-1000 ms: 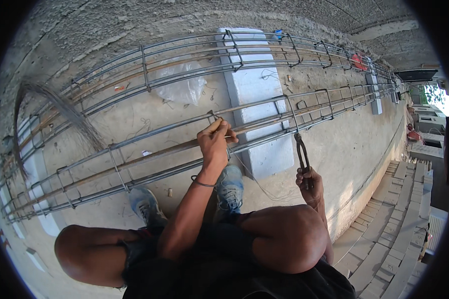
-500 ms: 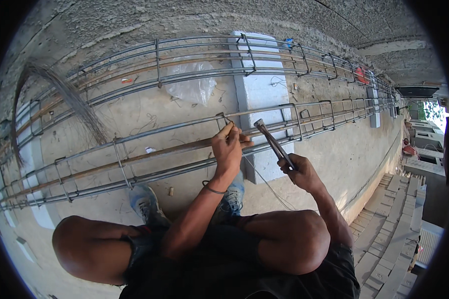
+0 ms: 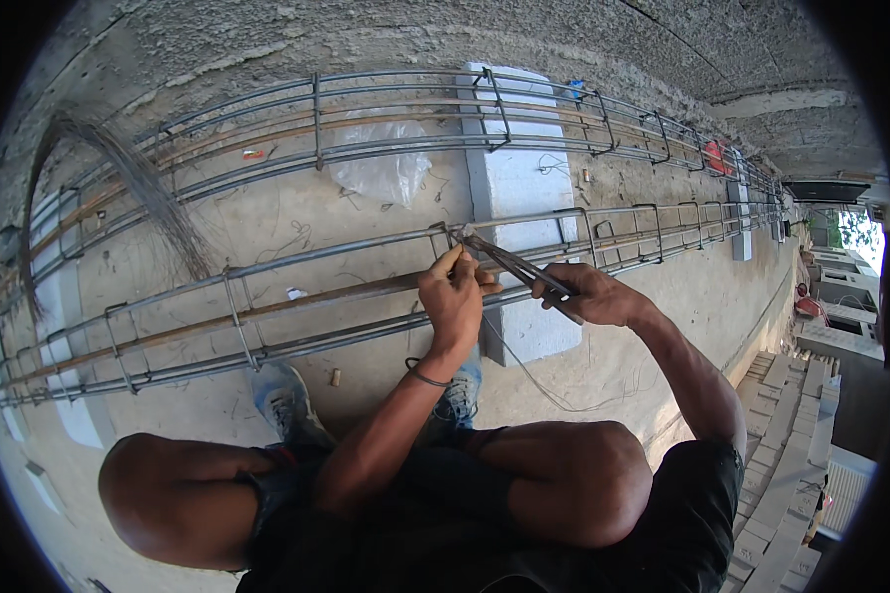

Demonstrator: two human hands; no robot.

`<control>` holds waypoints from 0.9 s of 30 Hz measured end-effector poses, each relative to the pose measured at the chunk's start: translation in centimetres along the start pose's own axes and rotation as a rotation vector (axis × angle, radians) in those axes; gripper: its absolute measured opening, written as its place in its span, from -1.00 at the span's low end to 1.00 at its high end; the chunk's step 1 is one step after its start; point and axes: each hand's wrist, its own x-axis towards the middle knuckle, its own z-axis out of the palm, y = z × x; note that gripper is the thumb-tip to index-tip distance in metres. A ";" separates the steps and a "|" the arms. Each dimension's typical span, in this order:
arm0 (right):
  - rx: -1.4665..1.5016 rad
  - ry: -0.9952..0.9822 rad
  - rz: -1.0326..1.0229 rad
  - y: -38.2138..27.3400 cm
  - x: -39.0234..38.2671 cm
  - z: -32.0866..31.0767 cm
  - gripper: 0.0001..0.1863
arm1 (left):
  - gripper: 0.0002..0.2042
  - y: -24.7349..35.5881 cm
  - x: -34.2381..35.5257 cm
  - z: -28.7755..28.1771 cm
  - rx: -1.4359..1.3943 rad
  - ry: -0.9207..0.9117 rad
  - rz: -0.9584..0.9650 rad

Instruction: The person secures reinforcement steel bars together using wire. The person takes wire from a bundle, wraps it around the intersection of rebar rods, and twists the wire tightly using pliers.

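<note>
A long rebar cage (image 3: 336,249) of steel bars and square stirrups runs across in front of my knees. At its upper bar, beside a stirrup, my left hand (image 3: 453,296) is closed in a pinch on thin tie wire; the wire between the fingertips is mostly hidden. My right hand (image 3: 585,294) grips the handles of long-handled pincers (image 3: 512,263). Their head rests at the bar just above my left fingertips. From below my left hand a loose length of wire (image 3: 524,371) trails to the right over the floor.
A second rebar cage (image 3: 316,119) lies beyond, near the rough wall. White blocks (image 3: 519,188) support both cages. A bundle of tie wire (image 3: 143,183) hangs over the far cage at left. Clear plastic (image 3: 381,163) and wire scraps lie between them. Stacked bricks (image 3: 781,445) stand at right.
My right hand has moved up and left, bringing the pincers' head from over the white block to the bar by my left fingertips. My left hand has stayed almost still.
</note>
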 end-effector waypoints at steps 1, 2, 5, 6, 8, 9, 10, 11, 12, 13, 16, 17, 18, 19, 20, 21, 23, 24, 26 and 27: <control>-0.087 0.043 -0.090 -0.2 0.2 0.0 -0.78 | -0.80 0.0 0.0 0.0 0.002 -0.004 0.004; -0.088 0.043 -0.091 -0.5 0.2 -0.3 -0.78 | -0.80 -0.1 0.0 0.0 0.002 -0.003 0.005; -0.072 -0.072 0.105 -2.7 -0.2 -1.7 -0.75 | -0.76 -0.3 0.0 -0.2 -0.033 0.000 -0.005; -0.073 -0.072 0.104 -2.5 0.0 -2.0 -0.75 | -0.76 -0.5 0.1 -0.2 -0.023 0.002 0.004; -0.309 -0.042 -0.059 -2.4 0.4 -2.4 -0.74 | -0.76 -0.6 0.0 -0.3 -0.013 0.004 0.017; -0.348 -0.029 -0.069 -2.6 0.1 -2.5 -0.71 | -0.75 -0.6 -0.1 -0.4 -0.010 0.002 0.022; -0.347 -0.030 -0.069 -3.2 0.1 -2.7 -0.71 | -0.75 -0.6 -0.2 -0.5 -0.006 0.000 0.022; -0.362 -0.050 -0.048 -3.7 0.2 -2.9 -0.72 | -0.75 -0.6 -0.2 -0.5 -0.005 0.001 0.021; -0.377 -0.070 -0.026 -3.9 0.3 -3.0 -0.73 | -0.74 -0.5 -0.2 -0.6 -0.029 0.000 0.006; -0.380 -0.069 -0.028 -3.9 0.3 -3.0 -0.73 | -0.74 -0.3 -0.1 -0.6 -0.058 -0.002 -0.006; -0.374 -0.095 -0.025 -4.0 0.1 -2.5 -0.83 | -0.74 -0.3 0.0 -0.6 -0.028 0.001 0.004; -0.380 -0.066 0.045 -4.4 0.0 -1.7 -0.88 | -0.74 -0.2 0.0 -0.6 -0.030 0.004 0.006; -0.386 -0.036 0.116 -4.7 -0.1 -1.2 -0.93 | -0.75 -0.1 0.0 -0.5 -0.031 0.024 -0.012; -0.441 -0.032 0.078 -4.5 -0.3 -0.7 -0.89 | -0.77 0.0 -0.1 -0.5 -0.034 0.041 -0.032; -0.443 -0.031 0.081 -4.5 -0.5 -0.3 -0.89 | -0.77 -0.1 -0.1 -0.4 -0.037 0.039 -0.033; -0.513 0.051 0.017 -4.8 -0.7 0.1 -0.85 | -0.75 -0.3 0.0 -0.1 -0.160 0.072 -0.085; -0.713 0.196 -0.107 -4.3 -0.4 0.2 -0.77 | -0.73 -0.5 0.1 0.3 -0.284 0.099 -0.137; -0.716 0.201 -0.103 -4.4 -0.5 0.3 -0.77 | -0.72 -0.6 0.1 0.6 -0.375 0.053 -0.199; -1.039 0.344 -0.115 -4.8 -0.5 0.9 -0.79 | -0.70 -0.1 0.1 1.5 -0.469 0.013 -0.261; -1.155 0.331 -0.070 -4.8 -0.6 1.5 -0.77 | -0.68 0.2 0.5 2.3 -0.552 0.000 -0.347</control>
